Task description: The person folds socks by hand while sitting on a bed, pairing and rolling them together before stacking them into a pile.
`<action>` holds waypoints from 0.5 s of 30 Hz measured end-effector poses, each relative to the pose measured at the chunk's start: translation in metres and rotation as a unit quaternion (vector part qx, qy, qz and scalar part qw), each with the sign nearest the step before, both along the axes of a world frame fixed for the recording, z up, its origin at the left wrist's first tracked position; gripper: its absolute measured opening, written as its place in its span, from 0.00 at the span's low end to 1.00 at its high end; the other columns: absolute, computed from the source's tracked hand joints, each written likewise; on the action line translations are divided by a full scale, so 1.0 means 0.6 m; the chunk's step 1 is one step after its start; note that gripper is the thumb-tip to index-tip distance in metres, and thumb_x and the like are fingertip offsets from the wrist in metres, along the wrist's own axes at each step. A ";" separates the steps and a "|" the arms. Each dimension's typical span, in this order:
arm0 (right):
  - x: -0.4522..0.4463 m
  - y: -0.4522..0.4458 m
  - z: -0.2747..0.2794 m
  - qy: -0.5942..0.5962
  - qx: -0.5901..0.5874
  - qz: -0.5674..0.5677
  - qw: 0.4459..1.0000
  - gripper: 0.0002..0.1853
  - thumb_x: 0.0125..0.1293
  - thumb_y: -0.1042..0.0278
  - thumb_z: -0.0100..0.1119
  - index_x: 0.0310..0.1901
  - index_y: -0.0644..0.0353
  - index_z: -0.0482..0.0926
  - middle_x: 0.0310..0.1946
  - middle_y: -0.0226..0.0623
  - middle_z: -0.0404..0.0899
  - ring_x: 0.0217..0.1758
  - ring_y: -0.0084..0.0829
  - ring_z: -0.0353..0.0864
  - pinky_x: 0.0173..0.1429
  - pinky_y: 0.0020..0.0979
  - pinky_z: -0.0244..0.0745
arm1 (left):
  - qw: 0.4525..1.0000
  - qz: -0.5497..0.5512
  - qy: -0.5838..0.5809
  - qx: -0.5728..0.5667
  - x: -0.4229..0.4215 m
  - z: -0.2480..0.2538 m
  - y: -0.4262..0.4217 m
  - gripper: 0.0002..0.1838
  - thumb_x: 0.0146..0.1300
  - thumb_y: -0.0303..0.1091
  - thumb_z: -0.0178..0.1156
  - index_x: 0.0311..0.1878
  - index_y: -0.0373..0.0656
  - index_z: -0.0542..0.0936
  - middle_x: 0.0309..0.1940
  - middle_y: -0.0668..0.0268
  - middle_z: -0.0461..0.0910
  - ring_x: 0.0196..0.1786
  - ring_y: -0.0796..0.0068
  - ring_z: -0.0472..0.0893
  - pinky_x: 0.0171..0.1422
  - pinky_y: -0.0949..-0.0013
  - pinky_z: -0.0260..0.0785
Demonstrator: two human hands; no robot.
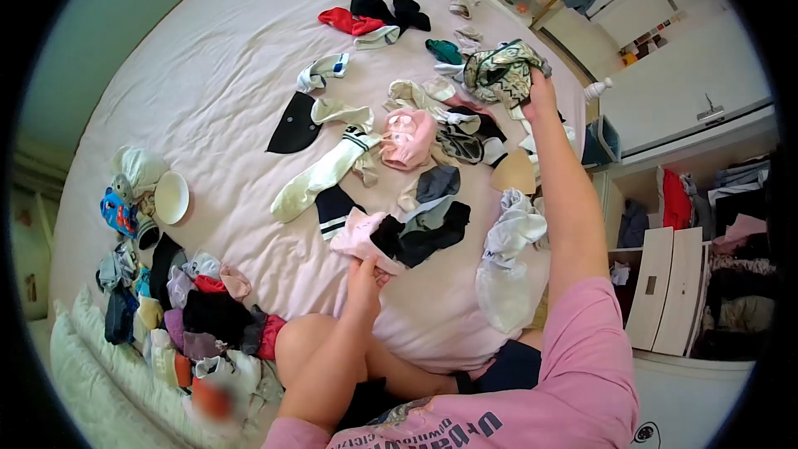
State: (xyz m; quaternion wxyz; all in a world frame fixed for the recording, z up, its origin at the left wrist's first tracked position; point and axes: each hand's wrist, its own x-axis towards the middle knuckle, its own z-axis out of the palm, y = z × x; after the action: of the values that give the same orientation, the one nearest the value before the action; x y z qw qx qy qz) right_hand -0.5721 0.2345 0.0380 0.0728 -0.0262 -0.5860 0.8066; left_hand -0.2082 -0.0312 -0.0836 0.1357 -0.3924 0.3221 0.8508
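My left hand [363, 279] pinches the edge of a pale pink cloth piece [361, 235] low on the bed. Beside that cloth lie black and grey socks [434, 233]. With the arm stretched far out, my right hand [540, 93] grips a green-and-cream zigzag-patterned cloth [504, 71]; its exact kind is unclear. A dark green bundle [444, 51] sits left of the patterned cloth. Between my hands lie a pink bundle [407, 138], a long white sock with dark stripes [328, 173] and a black folded piece [293, 124].
A large heap of mixed small clothes [218, 313] lies by my left knee, with a white cup-shaped piece [172, 198] above it. Red and black socks [349, 22] lie farther up the bed [224, 41]. To the right stands an open wardrobe [673, 283] holding clothes.
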 end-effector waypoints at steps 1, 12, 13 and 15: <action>0.008 0.008 -0.008 -0.042 -0.047 -0.008 0.998 0.15 0.61 0.61 0.52 0.46 0.60 0.72 0.41 0.36 0.77 0.41 0.31 0.78 0.41 0.34 0.76 | 1.000 0.000 -0.001 0.001 0.000 0.000 0.001 0.14 0.62 0.36 0.48 0.51 0.50 0.67 0.36 0.71 0.73 0.34 0.78 0.72 0.40 0.71 0.64; 0.190 0.044 -0.209 -0.293 -0.070 -0.037 0.953 0.13 0.57 0.60 0.61 0.41 0.53 0.73 0.37 0.34 0.78 0.39 0.31 0.78 0.43 0.35 0.75 | 1.000 0.003 0.001 0.017 0.005 0.004 -0.006 0.13 0.62 0.36 0.49 0.49 0.50 0.67 0.36 0.72 0.72 0.36 0.80 0.71 0.39 0.71 0.64; 0.204 0.039 -0.193 -0.279 -0.048 -0.051 0.958 0.13 0.57 0.60 0.61 0.41 0.53 0.73 0.37 0.34 0.78 0.39 0.31 0.78 0.43 0.35 0.75 | 1.000 0.003 0.000 0.017 0.005 0.001 -0.006 0.12 0.62 0.36 0.49 0.49 0.50 0.67 0.35 0.72 0.72 0.35 0.80 0.71 0.39 0.71 0.64; 0.192 0.098 -0.199 -0.277 -0.069 -0.073 0.956 0.15 0.57 0.60 0.61 0.43 0.56 0.73 0.36 0.34 0.78 0.39 0.31 0.78 0.42 0.34 0.75 | 1.000 0.002 -0.001 0.014 0.003 -0.002 -0.005 0.12 0.62 0.35 0.48 0.49 0.50 0.67 0.35 0.73 0.72 0.34 0.80 0.71 0.38 0.72 0.64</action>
State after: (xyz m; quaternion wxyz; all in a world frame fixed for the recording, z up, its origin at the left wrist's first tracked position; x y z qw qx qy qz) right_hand -0.4569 0.2935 -0.0813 -0.0354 -0.2964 -0.5224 0.7988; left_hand -0.2065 -0.0342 -0.0848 0.1402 -0.3919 0.3091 0.8551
